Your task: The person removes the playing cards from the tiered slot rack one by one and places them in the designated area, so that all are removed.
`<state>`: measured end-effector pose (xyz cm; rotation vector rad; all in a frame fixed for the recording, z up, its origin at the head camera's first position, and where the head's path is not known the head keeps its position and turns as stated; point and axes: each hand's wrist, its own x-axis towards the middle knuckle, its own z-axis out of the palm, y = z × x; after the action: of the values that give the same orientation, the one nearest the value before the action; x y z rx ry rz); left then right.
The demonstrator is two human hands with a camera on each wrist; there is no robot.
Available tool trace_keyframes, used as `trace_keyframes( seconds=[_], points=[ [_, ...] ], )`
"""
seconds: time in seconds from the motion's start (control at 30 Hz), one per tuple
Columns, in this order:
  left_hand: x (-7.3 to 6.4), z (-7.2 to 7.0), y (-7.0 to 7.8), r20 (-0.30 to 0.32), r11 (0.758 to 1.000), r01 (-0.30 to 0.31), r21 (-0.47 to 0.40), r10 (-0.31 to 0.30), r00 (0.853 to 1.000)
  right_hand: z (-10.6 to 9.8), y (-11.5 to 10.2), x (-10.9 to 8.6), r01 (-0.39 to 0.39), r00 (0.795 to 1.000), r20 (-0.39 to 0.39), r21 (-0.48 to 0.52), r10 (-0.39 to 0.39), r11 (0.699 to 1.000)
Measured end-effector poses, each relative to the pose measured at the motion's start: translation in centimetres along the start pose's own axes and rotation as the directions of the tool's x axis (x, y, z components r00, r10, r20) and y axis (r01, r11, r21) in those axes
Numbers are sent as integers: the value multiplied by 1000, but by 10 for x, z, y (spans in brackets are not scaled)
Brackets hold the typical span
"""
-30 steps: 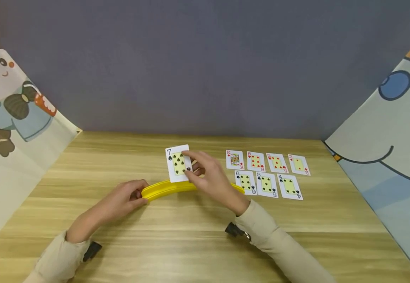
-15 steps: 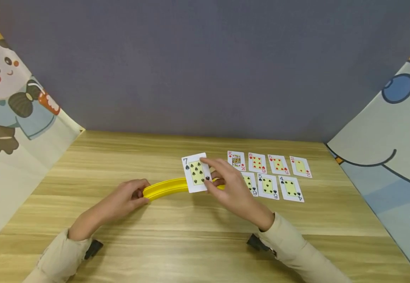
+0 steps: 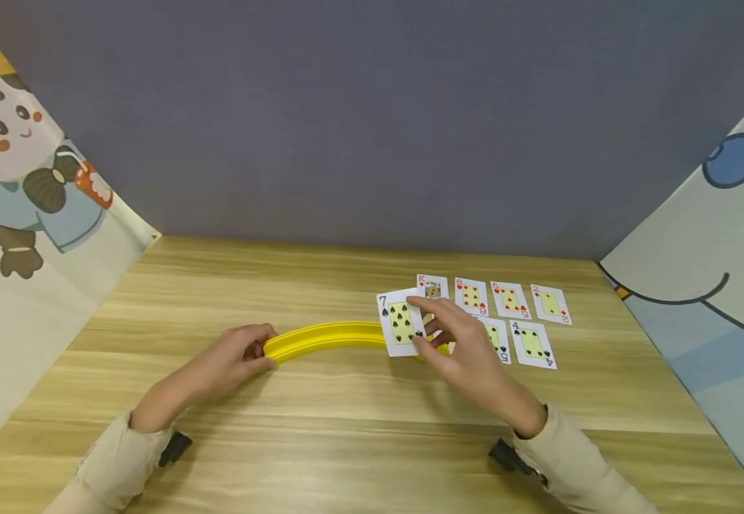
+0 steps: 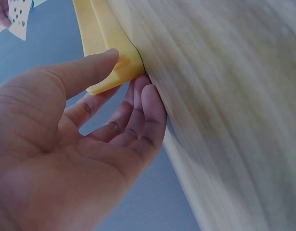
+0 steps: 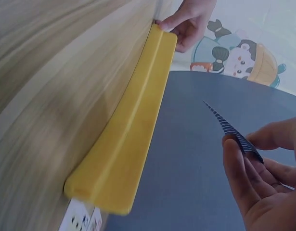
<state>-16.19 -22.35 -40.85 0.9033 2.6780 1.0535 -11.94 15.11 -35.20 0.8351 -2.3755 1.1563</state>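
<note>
My left hand (image 3: 227, 360) grips the left end of a yellow curved card holder (image 3: 327, 337) on the wooden table. The left wrist view shows the thumb (image 4: 97, 65) on one side of that end and fingers behind it. Between thumb and fingers my right hand (image 3: 475, 350) pinches a seven of spades (image 3: 398, 325), face toward the head camera. It overlaps the right part of the holder in the head view. In the right wrist view the card (image 5: 229, 127) appears nearly edge-on, its striped back showing, apart from the holder.
Face-up cards lie in two rows at the right: king of diamonds (image 3: 432, 283), six of hearts (image 3: 471, 295), five of hearts (image 3: 509, 300), two of diamonds (image 3: 550, 304), five of spades (image 3: 499, 341), four of spades (image 3: 535, 345). My right hand hides another. A grey panel (image 3: 372, 128) stands behind.
My right hand has moved right along the holder with the seven of spades, from near its middle to its right part. The left hand keeps its grip on the left end.
</note>
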Motion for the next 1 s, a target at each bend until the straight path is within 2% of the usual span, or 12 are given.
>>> trace_keyframes(
  seconds=[0.17, 0.47, 0.77, 1.0],
  points=[
    [-1, 0, -1, -2, 1000, 0, -6, 0, 1000, -13, 6, -4, 10, 1000, -15, -55, -11, 998],
    [-1, -1, -2, 3, 1000, 17, -4, -16, 1000, -40, 4, -8, -24, 1000, -18, -100, 23, 995],
    [-1, -1, -2, 11, 1000, 26, 1, -26, 1000, -65, -1, -14, -102, 988, -118, -50, 96, 994],
    [0, 0, -1, 3, 1000, 12, -4, -12, 1000, -78, 6, -19, -135, 985, -115, -87, 125, 987]
  ],
)
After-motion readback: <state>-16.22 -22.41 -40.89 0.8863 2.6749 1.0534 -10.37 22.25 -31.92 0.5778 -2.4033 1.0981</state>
